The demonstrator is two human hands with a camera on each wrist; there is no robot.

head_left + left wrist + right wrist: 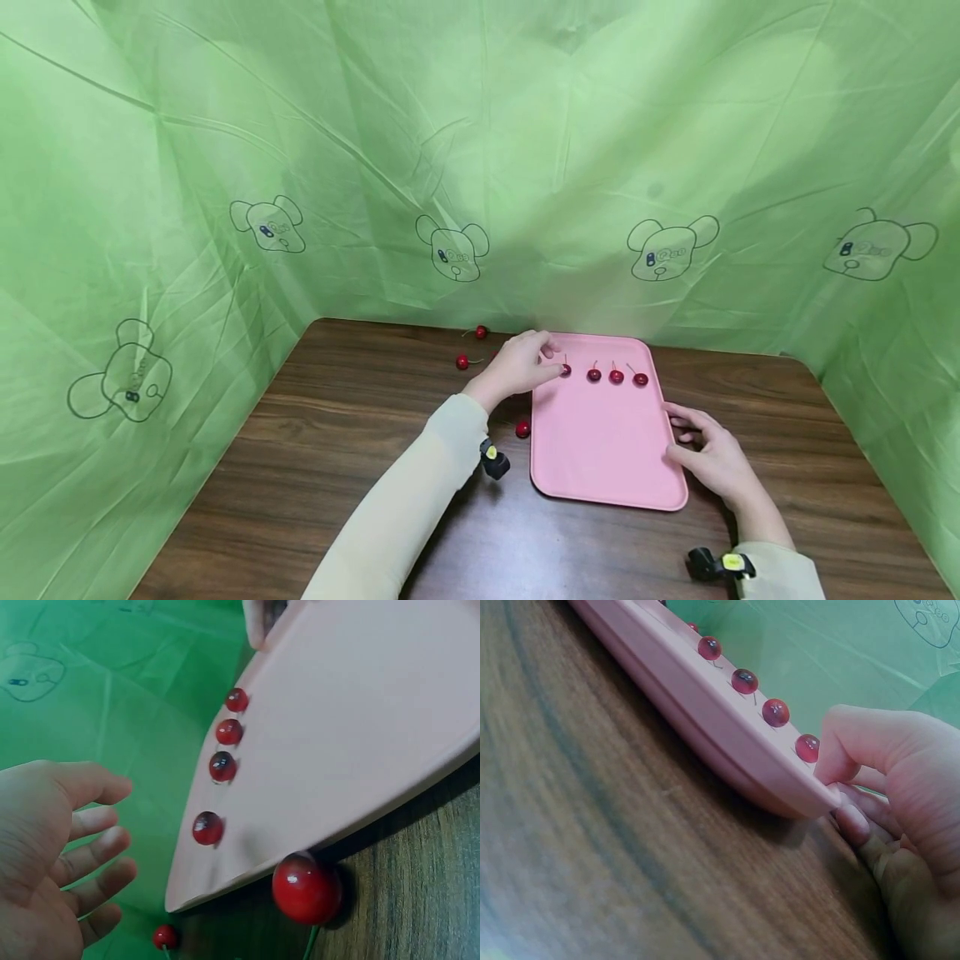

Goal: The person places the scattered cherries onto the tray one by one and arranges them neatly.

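Observation:
Several red cherries with stems stand in a row across the far part of a pink tray [603, 442]. My left hand [523, 360] hovers over the tray's far left corner, its thumb close to the leftmost cherry [566, 370] of the row. In the left wrist view, the fingers [101, 851] are loosely spread with nothing between them, apart from that cherry [208, 828]. On the tray's right side, my right hand [712, 454] pinches the rim, index finger bent over it and thumb [853, 825] against the outside.
Loose cherries lie on the brown wooden table [337, 433] left of the tray: one [522, 429] beside its left edge, others [462, 362] farther back, near another cherry [481, 332]. A green cloth [525, 167] with drawn bear heads rises behind the table and at both sides.

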